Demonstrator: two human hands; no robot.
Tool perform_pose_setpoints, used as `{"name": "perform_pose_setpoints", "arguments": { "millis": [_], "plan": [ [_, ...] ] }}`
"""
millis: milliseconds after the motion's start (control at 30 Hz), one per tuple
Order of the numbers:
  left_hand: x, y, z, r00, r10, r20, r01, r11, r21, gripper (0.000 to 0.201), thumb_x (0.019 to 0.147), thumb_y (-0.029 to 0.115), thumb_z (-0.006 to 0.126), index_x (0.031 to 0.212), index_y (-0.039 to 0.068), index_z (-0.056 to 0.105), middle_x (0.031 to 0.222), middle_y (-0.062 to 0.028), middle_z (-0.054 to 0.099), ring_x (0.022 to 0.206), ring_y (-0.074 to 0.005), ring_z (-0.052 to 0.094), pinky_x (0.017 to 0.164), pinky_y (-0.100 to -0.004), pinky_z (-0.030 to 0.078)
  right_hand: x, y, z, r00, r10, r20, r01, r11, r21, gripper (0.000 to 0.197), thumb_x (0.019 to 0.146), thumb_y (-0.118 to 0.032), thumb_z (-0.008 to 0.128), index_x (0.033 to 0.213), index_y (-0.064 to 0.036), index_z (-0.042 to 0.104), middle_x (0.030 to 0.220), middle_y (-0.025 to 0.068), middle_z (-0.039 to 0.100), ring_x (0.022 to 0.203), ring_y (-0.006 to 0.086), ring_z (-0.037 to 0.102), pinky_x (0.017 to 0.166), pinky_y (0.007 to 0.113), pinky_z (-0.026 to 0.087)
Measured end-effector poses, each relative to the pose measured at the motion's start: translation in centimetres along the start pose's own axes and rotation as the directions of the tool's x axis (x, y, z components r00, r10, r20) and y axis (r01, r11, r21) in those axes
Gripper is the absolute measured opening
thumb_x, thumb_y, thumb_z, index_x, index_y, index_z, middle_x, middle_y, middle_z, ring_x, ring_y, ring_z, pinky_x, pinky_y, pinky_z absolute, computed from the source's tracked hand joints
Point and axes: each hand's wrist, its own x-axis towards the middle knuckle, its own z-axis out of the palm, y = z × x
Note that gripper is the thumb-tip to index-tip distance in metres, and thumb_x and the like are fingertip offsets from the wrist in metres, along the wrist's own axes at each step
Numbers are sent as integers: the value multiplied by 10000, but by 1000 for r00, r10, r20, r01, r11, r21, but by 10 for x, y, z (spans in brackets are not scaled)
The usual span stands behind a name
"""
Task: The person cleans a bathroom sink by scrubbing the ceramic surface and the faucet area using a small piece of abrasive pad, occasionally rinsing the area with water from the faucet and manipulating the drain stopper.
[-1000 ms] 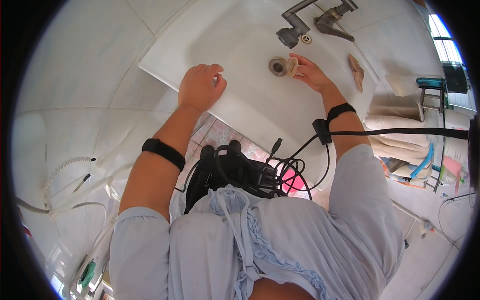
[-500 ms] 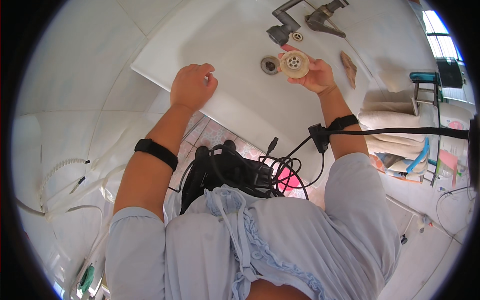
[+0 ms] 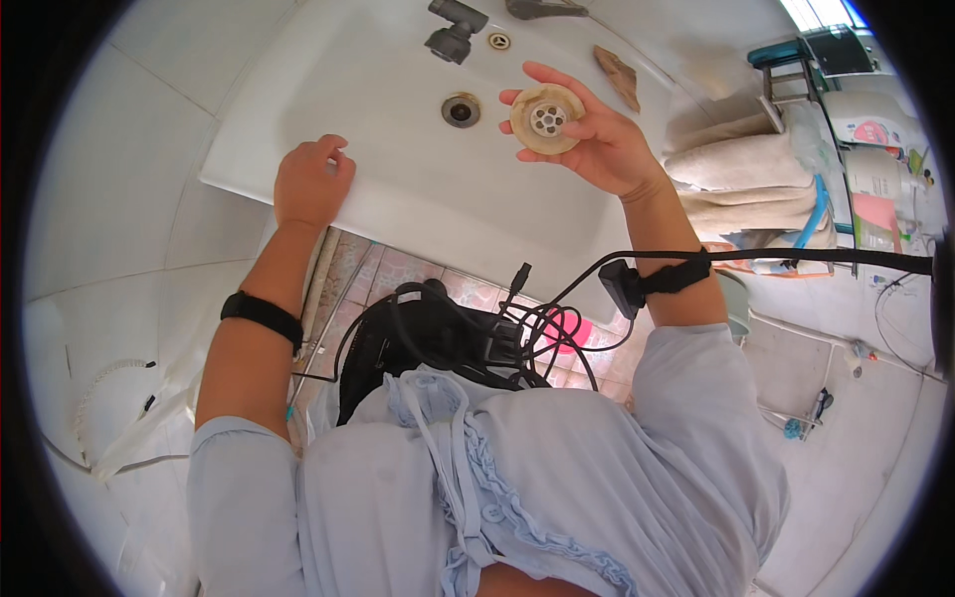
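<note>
In my right hand (image 3: pixel 600 139) is a round, stained, cream-coloured drain strainer (image 3: pixel 532 134) with a pale holed centre. The fingers lie behind its far side and the thumb presses on its face. It is held above the white sink (image 3: pixel 398 139), to the right of the dark round drain hole (image 3: pixel 461 110). My left hand (image 3: pixel 313 182) is loosely curled at the sink's front left edge, with nothing visible in it. Its inner fingers are partly hidden.
A dark grey faucet head (image 3: pixel 453 35) hangs over the back of the sink, by a small overflow ring (image 3: pixel 499 41). A brown, bark-like piece (image 3: pixel 618 78) lies on the right ledge. Folded cloths (image 3: pixel 741 174) are stacked at right. Black cables (image 3: pixel 542 323) hang before my waist.
My right hand has moved slightly away from the drain hole with the strainer, and its fingers are spread more. The view has shifted, so the sink appears further left and higher.
</note>
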Motion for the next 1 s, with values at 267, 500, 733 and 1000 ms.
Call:
{"name": "perform_pose_setpoints", "arguments": {
  "millis": [267,500,733,1000],
  "plan": [
    [0,1,-2,998,-51,29,49,998,45,137,755,150,548,879,137,603,768,-43,593,752,-226,565,698,-344,457,-22,-3,8,994,-82,-66,82,997,5,628,798,-90,459,1369,-71,200,1313,188,354,1149,336,436,901,423,422],
    [1,-3,-4,1000,6,9,-6,999,53,129,755,144,545,869,124,601,765,-54,594,746,-227,568,689,-348,459,-23,-4,13,993,-100,-60,98,995,-33,626,803,-82,473,1367,-68,203,1314,186,349,1154,326,432,921,428,408],
    [2,-1,-3,1000,-17,18,17,1000,-7,130,754,141,543,866,115,603,774,-65,601,738,-236,572,688,-351,460,-22,-8,13,991,-131,-41,127,989,-78,614,813,-95,480,1363,-67,210,1314,186,348,1151,319,436,908,412,413],
    [2,-8,-1,999,46,6,-47,998,38,161,756,159,547,896,114,611,772,-81,599,744,-247,573,678,-357,460,-9,4,-19,996,72,-51,-77,434,-898,390,824,-92,498,1206,-87,418,1211,119,434,1098,259,444,835,385,410]
  ]
}}
